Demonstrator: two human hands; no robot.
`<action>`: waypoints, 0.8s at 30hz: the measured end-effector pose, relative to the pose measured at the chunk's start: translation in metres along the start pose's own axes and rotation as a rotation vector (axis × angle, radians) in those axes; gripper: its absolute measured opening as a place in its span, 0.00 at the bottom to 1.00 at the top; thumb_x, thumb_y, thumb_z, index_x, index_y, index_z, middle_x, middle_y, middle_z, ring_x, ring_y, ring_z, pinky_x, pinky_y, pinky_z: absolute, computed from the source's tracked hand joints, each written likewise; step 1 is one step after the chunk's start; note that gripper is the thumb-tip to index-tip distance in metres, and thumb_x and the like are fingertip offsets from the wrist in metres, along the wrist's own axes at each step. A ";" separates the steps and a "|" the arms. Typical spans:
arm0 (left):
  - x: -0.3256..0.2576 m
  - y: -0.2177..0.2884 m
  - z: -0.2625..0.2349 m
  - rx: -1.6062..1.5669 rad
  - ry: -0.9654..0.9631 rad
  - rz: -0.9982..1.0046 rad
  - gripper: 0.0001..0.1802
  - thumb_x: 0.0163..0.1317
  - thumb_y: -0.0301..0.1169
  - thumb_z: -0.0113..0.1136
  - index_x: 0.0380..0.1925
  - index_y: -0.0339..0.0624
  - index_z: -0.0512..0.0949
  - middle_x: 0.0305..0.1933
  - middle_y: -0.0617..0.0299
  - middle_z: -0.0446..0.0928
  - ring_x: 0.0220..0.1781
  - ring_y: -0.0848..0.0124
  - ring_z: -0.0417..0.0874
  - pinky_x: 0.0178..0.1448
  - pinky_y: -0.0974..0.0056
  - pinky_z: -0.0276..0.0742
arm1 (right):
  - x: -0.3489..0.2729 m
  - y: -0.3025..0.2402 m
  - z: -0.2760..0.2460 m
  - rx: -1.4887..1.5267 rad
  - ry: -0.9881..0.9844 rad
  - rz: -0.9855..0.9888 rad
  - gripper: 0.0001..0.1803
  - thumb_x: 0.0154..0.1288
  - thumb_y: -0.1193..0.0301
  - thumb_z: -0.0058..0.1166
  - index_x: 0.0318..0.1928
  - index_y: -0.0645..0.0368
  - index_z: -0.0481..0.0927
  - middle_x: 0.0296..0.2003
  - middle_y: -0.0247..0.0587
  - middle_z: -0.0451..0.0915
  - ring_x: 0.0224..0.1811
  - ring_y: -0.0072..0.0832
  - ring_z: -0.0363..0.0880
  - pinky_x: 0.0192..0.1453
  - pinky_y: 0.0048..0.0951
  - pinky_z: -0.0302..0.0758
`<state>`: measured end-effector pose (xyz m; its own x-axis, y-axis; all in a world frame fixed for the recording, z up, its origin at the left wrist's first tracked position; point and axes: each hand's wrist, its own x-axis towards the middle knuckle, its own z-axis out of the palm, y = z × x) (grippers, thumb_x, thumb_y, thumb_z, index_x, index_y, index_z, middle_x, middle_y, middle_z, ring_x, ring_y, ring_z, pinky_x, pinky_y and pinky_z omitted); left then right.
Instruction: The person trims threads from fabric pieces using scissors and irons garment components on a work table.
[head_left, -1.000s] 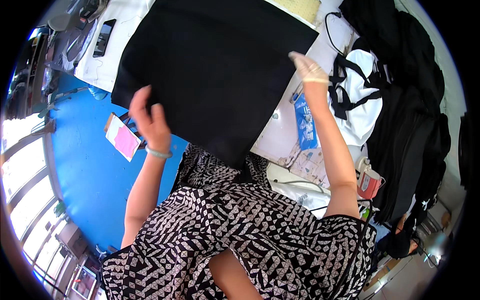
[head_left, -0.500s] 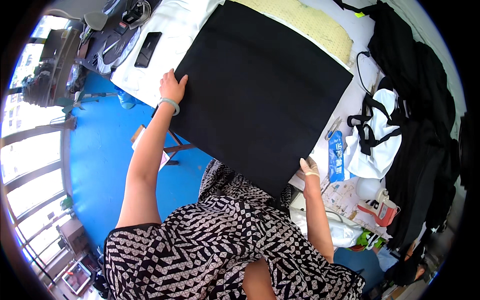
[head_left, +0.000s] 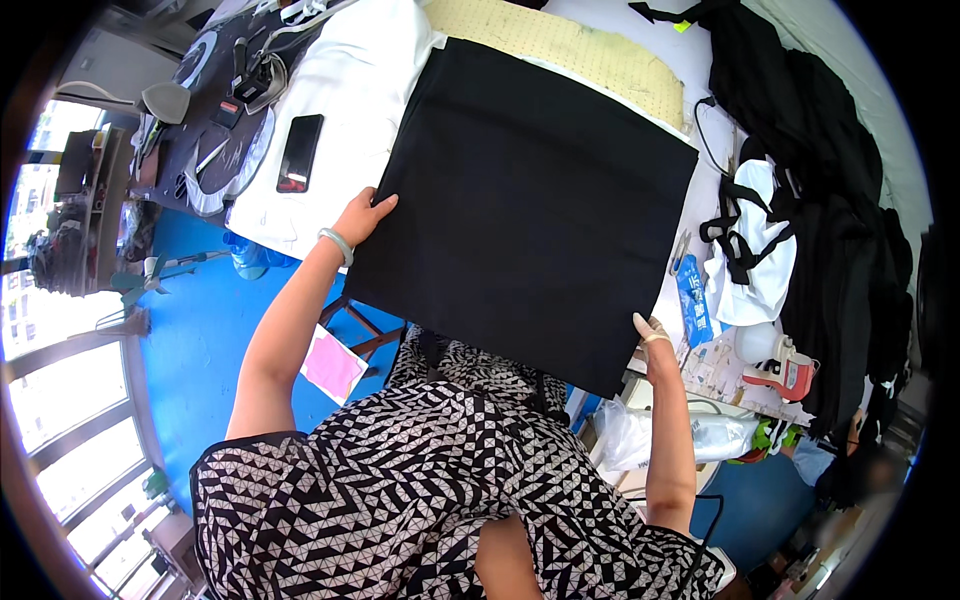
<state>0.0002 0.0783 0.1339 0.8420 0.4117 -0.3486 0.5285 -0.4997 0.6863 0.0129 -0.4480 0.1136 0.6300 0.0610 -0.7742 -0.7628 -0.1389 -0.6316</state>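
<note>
A large, roughly square piece of black cloth point(head_left: 530, 210) lies spread over the table, its near edge hanging out toward my lap. My left hand point(head_left: 364, 216), with a pale bangle at the wrist, holds the cloth's left edge; some of its fingers are hidden. At the near right corner, my right hand point(head_left: 652, 338) pinches the cloth with the thumb on top and the other fingers mostly out of sight. White cloth point(head_left: 345, 110) lies on the table beyond my left hand, with a black phone point(head_left: 299, 154) on it.
Yellow dotted cloth point(head_left: 560, 50) lies at the far side. To the right are scissors point(head_left: 681, 250), a blue printed strip point(head_left: 694, 300), a white piece with black straps point(head_left: 750, 255) and heaped black fabric point(head_left: 835, 200). An iron point(head_left: 262, 82) stands far left; a pink pad point(head_left: 334, 364) sits below.
The black cloth has shifted slightly and sits squarer to me. My left hand has come nearer along its edge, and my right hand has moved a little right with its corner.
</note>
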 end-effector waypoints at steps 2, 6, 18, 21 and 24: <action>0.001 0.004 0.000 -0.050 -0.062 0.015 0.33 0.65 0.50 0.57 0.49 0.24 0.73 0.43 0.37 0.80 0.46 0.50 0.82 0.54 0.59 0.76 | 0.004 -0.002 -0.004 0.015 -0.070 0.071 0.30 0.65 0.58 0.57 0.62 0.63 0.70 0.56 0.42 0.76 0.58 0.35 0.74 0.64 0.41 0.66; -0.008 0.013 0.004 0.076 -0.042 0.125 0.30 0.67 0.49 0.55 0.49 0.27 0.74 0.42 0.41 0.81 0.45 0.57 0.83 0.51 0.59 0.75 | 0.006 0.001 -0.007 -0.036 -0.058 -0.006 0.33 0.64 0.58 0.58 0.65 0.63 0.67 0.59 0.44 0.75 0.61 0.37 0.73 0.67 0.41 0.63; 0.128 0.001 0.001 -0.235 0.150 0.007 0.19 0.61 0.39 0.65 0.43 0.33 0.79 0.30 0.55 0.81 0.31 0.68 0.83 0.38 0.64 0.79 | 0.017 0.023 -0.014 0.203 -0.046 -0.022 0.34 0.65 0.55 0.59 0.65 0.62 0.67 0.62 0.43 0.72 0.66 0.37 0.67 0.72 0.40 0.58; 0.115 -0.005 -0.030 -0.420 0.063 -0.097 0.14 0.61 0.36 0.66 0.26 0.37 0.77 0.21 0.61 0.77 0.21 0.72 0.81 0.28 0.65 0.82 | 0.007 0.021 -0.009 0.218 -0.011 -0.029 0.35 0.65 0.55 0.60 0.65 0.62 0.67 0.63 0.43 0.71 0.66 0.37 0.67 0.72 0.41 0.58; 0.123 -0.056 -0.096 -0.585 0.446 -0.135 0.13 0.63 0.35 0.64 0.30 0.36 0.76 0.23 0.59 0.78 0.19 0.72 0.78 0.26 0.66 0.79 | 0.003 0.018 -0.001 0.244 0.035 -0.031 0.35 0.65 0.54 0.59 0.66 0.61 0.67 0.64 0.43 0.70 0.67 0.38 0.66 0.73 0.42 0.57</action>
<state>0.0633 0.2299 0.1135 0.5844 0.7729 -0.2470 0.3752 0.0125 0.9268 0.0011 -0.4512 0.1001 0.6548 0.0264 -0.7554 -0.7532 0.1057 -0.6492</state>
